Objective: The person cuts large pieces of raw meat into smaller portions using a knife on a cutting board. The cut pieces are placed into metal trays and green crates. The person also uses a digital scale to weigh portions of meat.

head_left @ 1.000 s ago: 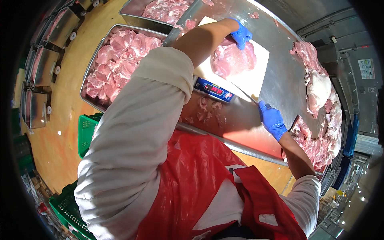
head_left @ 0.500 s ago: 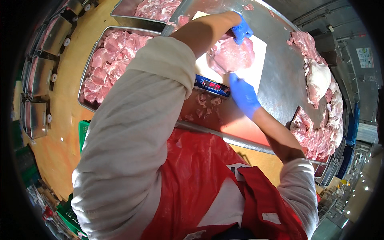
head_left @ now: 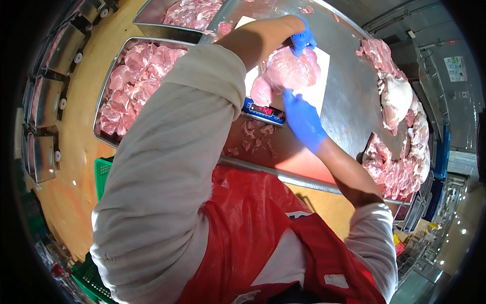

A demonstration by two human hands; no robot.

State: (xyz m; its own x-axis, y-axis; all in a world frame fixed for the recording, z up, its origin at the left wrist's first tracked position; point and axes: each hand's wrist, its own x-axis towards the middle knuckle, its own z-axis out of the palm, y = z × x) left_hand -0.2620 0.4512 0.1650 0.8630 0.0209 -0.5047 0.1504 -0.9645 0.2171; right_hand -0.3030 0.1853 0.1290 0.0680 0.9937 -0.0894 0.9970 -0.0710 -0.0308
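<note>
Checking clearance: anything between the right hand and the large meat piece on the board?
Nothing visible. The right hand is at the near edge of the large meat piece, contact unclear; the blue scale display lies left of it, not between.

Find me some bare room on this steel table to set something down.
The widest bare patch of the steel table lies between the white board and the heaped meat along the right side. A smaller one lies between the meat scraps and the right forearm. The board area is crowded: large meat piece, left hand, right hand.
</note>
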